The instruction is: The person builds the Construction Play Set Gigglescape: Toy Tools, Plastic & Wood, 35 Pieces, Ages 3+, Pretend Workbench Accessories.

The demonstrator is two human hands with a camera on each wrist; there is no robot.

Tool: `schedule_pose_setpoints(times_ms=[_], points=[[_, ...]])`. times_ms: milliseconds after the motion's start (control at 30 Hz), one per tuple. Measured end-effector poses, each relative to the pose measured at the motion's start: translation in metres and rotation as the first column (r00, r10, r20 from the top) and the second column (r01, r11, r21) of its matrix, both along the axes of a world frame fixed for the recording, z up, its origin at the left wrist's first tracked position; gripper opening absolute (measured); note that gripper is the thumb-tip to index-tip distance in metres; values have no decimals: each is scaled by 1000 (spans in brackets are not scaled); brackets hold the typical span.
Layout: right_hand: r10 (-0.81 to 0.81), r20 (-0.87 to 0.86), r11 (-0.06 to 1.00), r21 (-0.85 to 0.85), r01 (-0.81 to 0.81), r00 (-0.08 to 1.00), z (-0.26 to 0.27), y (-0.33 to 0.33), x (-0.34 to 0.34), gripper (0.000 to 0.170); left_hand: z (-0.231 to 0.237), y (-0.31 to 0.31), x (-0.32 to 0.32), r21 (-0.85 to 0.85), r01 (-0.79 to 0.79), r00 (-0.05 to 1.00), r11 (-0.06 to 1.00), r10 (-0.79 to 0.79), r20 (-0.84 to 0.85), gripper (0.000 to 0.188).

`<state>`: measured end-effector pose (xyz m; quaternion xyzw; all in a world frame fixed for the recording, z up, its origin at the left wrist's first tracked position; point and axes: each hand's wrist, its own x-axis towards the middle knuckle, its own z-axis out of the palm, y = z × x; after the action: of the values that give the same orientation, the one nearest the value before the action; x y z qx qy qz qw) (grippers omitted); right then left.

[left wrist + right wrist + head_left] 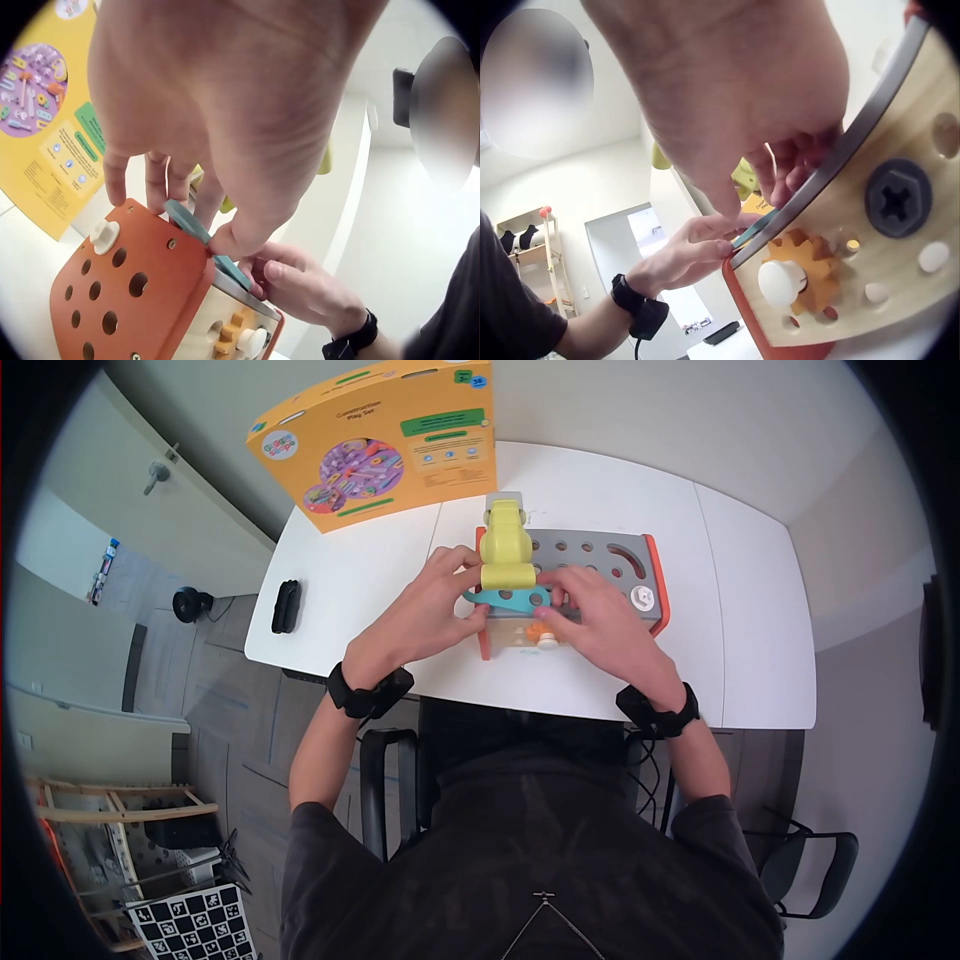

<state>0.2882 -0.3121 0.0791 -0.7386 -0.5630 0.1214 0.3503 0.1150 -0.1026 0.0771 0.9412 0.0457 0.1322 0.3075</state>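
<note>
A teal strip with holes (512,600) lies along the near edge of a toy workbench's grey top (600,544). My left hand (437,598) pinches its left end, thumb on the near side and fingers behind. At the right end, my right hand (597,618) grips the strip (756,229) between thumb and fingers. A yellow-green toy piece (507,548) with a grey end stands between the hands and overlaps the strip in the head view. An orange gear (810,270) with a white knob (780,283) sits on the bench's wooden front, below the strip.
An orange-yellow toy box (420,450) stands at the back left of the white table (360,580). A black case (286,606) lies at the left. A white knob (642,598) sits at the top's right end. The bench's orange side panel (135,277) has several holes.
</note>
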Motion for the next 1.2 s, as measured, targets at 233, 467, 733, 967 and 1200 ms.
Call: schedule_pose_setpoints(times_ms=[233,467,733,967,1200], points=[[6,46,998,-55,-3,999,-1,2,1,37,6,8,-4,-15,-30,995,999,32,99,35],[3,35,999,-42,-1,999,-1,3,1,37,32,-10,-5,-268,-68,883,961,183,432,22],[3,60,1000,-2,-3,998,-5,2,0,36,36,-33,-8,81,-82,805,993,18,593,36],[12,81,1000,6,-12,997,-6,2,2,36,32,-34,-13,144,-134,801,980,22,598,32],[4,96,1000,6,-5,995,-9,3,2,37,-5,-47,-24,59,-97,837,994,49,545,31]])
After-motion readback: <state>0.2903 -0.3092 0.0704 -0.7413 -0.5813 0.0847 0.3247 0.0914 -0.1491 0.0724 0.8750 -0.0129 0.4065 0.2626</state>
